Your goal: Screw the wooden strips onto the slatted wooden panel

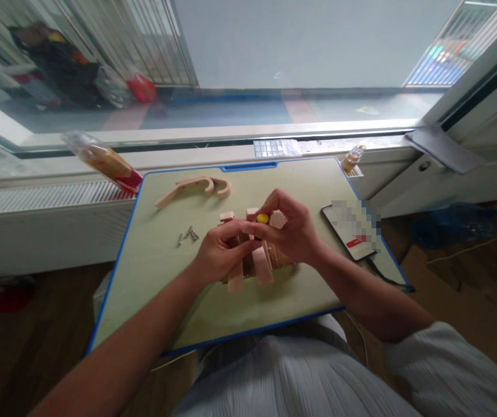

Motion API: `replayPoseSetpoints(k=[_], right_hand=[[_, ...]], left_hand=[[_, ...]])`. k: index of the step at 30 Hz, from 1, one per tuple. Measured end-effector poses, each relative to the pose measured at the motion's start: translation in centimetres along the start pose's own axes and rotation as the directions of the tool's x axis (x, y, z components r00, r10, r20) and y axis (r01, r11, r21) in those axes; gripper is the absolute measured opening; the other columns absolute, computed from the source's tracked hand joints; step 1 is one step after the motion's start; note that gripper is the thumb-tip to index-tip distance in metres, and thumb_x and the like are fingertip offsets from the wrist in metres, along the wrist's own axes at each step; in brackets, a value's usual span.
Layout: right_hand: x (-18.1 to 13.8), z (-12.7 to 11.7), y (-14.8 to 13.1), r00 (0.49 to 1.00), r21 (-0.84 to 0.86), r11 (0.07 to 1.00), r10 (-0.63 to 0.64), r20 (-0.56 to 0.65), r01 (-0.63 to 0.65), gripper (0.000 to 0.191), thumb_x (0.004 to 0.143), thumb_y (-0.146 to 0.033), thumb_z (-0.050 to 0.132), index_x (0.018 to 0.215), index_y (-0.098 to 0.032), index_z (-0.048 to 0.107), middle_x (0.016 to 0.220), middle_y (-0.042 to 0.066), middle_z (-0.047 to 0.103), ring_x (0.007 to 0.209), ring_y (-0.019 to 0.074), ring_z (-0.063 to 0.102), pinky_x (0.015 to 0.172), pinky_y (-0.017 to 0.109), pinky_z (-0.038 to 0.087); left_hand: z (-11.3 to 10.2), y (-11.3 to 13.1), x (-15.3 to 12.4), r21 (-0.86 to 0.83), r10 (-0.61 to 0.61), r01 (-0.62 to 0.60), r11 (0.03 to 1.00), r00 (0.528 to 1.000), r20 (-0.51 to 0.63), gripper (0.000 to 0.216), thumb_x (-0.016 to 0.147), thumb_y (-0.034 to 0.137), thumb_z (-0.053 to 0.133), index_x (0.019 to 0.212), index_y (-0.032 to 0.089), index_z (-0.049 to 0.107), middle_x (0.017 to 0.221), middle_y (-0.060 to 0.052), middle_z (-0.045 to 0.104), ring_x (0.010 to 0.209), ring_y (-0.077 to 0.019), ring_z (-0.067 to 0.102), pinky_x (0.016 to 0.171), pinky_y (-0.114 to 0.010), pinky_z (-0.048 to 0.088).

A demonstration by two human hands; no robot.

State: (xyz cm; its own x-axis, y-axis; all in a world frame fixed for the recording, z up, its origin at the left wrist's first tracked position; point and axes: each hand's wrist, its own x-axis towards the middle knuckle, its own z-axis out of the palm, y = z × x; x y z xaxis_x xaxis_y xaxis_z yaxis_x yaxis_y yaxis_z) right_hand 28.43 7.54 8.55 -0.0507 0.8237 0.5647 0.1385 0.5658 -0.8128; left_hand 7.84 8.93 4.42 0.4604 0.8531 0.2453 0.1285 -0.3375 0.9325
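Gripping yellow piece (263, 218), apparently: right hand (292, 223); hold unclear, left hand (217, 250); screws (193, 233), phone (343, 233) flanking.

The right hand (292, 227) closes around a yellow-ended object (263, 219) beside the left hand (219, 250), above pale wooden pieces (263, 269) on a blue-edged table (144, 301)

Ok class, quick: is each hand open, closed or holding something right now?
Left hand: fingers curled in over the wooden pieces; its grip cannot be told.
Right hand: closed on a yellow object, partly hidden.
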Motion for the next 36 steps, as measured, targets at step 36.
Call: replayPoseSetpoints(k=[36], right_hand=[[-0.3, -1.4, -0.6, 0.986, 0.017, 0.996, -0.084, 0.147, 0.083, 0.022, 0.094, -0.037, 0.088, 0.105, -0.021, 0.077, 0.096, 0.004, 0.071, 0.087, 0.018, 0.068, 0.079, 0.035, 0.054]], left_hand=[[-0.3, 0.5, 0.0, 0.023, 0.055, -0.056, 0.998, 0.998, 0.04, 0.03, 0.096, 0.043, 0.083, 0.116, 0.02, 0.085, 0.107, -0.008, 0.082, 0.092, -0.0215, 0.072, 0.086, -0.034, 0.057]])
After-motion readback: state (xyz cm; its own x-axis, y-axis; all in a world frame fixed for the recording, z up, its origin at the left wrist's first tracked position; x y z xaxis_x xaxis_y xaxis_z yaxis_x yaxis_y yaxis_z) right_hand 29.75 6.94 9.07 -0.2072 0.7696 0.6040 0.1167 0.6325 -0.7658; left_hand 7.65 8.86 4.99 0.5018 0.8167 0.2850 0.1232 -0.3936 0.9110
